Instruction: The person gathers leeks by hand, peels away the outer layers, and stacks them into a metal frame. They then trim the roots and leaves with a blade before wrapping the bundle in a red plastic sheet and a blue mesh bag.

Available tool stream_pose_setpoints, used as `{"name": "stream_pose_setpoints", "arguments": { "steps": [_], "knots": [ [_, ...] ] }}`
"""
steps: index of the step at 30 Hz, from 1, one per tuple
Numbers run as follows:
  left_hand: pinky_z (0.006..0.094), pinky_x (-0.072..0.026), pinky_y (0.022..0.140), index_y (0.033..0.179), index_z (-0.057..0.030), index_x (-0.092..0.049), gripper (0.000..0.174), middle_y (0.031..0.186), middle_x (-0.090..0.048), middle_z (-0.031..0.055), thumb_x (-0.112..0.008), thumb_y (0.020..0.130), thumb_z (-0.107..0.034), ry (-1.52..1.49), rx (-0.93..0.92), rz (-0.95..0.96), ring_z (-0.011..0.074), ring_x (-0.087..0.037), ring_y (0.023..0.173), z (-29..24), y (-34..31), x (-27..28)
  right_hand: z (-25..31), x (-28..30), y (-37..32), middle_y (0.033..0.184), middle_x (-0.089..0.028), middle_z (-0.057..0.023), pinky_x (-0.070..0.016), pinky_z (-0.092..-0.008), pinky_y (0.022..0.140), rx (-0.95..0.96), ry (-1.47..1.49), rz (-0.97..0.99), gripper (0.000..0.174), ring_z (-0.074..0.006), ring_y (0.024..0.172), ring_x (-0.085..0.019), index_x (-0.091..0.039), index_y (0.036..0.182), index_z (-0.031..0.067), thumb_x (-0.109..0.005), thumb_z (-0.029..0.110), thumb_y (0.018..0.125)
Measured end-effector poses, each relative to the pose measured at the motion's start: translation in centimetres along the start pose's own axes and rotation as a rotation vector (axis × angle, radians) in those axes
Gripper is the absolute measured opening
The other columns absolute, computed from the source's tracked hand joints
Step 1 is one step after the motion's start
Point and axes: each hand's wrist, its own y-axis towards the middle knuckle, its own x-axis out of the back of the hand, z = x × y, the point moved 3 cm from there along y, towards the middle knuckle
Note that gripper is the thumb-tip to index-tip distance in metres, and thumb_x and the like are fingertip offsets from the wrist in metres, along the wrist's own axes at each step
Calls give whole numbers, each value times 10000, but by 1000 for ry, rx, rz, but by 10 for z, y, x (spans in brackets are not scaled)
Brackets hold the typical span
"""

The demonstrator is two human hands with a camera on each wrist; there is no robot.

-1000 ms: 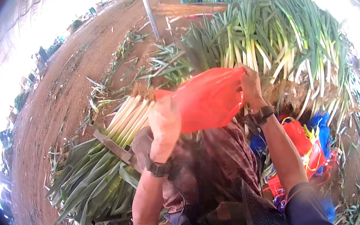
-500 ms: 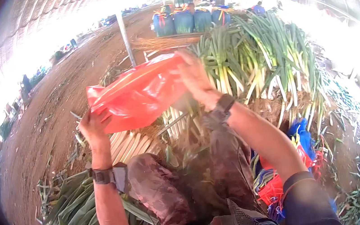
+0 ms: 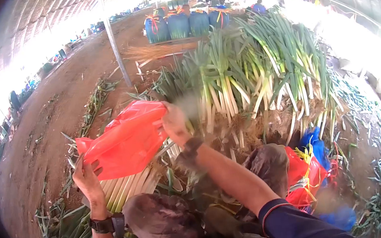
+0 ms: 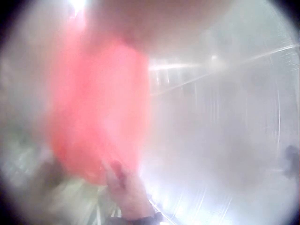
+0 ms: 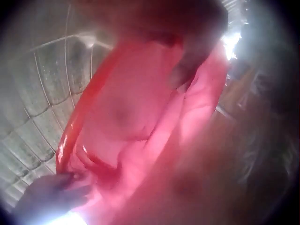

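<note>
A red plastic sheet or bag (image 3: 126,142) is stretched between both hands above trimmed leeks (image 3: 125,190) in the head view. Its left end is gripped by the left hand (image 3: 89,183), and its right end is pinched by the right hand (image 3: 175,125). The leeks' white stalks lie just beneath the plastic, their green leaves toward the lower left. In the right wrist view the plastic (image 5: 126,98) hangs in folds, with the left hand (image 5: 51,197) at its lower left edge. The left wrist view shows the plastic (image 4: 98,108) blurred, the right hand (image 4: 129,194) at its lower end.
A large pile of leeks (image 3: 260,61) stands at the back right. Blue wrapped bundles (image 3: 178,25) sit behind, near a metal pole (image 3: 114,42). Red packaging (image 3: 306,178) and blue material (image 3: 317,150) lie right of the knees. Soil ground (image 3: 38,134) stretches to the left.
Both hands first moved left and up, spreading the red plastic, then lowered it over the leeks at left. The right knee has shifted right, and the head view has turned.
</note>
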Motion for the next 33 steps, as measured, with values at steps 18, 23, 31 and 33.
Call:
{"name": "stream_pose_setpoints", "arguments": {
  "steps": [18, 23, 31, 33],
  "knots": [
    [375, -514, 866, 1150, -19, -684, 278, 1204, -629, 203, -577, 895, -46, 1045, -232, 201, 318, -656, 1018, 122, 132, -51, -234, -9, 38, 1250, -631, -153, -534, -404, 952, -225, 351, 97, 597, -259, 1114, -651, -506, 1352, -14, -563, 456, 987],
    [382, -520, 906, 1188, -37, -668, 307, 1285, -611, 179, -610, 887, -16, 1302, -475, 355, 311, -643, 1104, 196, 178, -51, -303, -23, 54, 1415, -528, -131, -369, -399, 1114, -240, 323, 276, 608, -245, 1351, -448, -448, 1458, 66, -425, 496, 1029],
    [383, -513, 970, 1238, 32, -610, 339, 1309, -608, 160, -606, 907, -41, 785, 693, 562, 279, -626, 1164, 348, 237, -9, -403, -24, 48, 1446, -507, -102, -379, -357, 1087, -728, 181, 303, 554, -202, 1274, -512, -353, 1514, 81, -360, 411, 1070],
    [386, -484, 1024, 1330, 43, -521, 413, 1344, -578, 154, -573, 935, -68, 317, 991, 601, 261, -609, 1183, 372, 227, -8, -423, -21, 41, 1506, -446, -102, -336, -364, 1128, -371, -60, 494, 506, -226, 1358, -438, -329, 1520, 69, -347, 314, 1077]
  ]
}}
